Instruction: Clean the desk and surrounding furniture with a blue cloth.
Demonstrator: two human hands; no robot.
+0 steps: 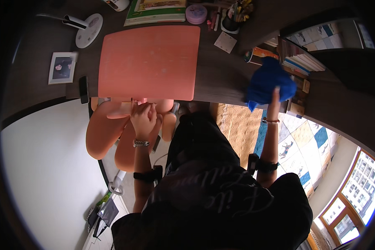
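A blue cloth point(271, 82) is bunched under and around my right hand point(275, 97) at the right part of the dark desk, close to its front edge; the fingers are mostly hidden in the folds. My left hand point(143, 120) is low at the desk's front edge, fingers bent, near the pink padded chair point(101, 134); whether it grips anything is unclear. A pink desk mat point(148, 62) lies on the dark desk point(220, 75) between the hands' far sides.
At the back stand a pen holder point(231, 22), a round pink tin point(196, 14) and books point(156, 12). A white-framed photo point(62, 68), a phone point(84, 89) and a lamp base point(89, 30) are on the left. Shelved books point(303, 64) and a patterned can point(253, 56) are at the right.
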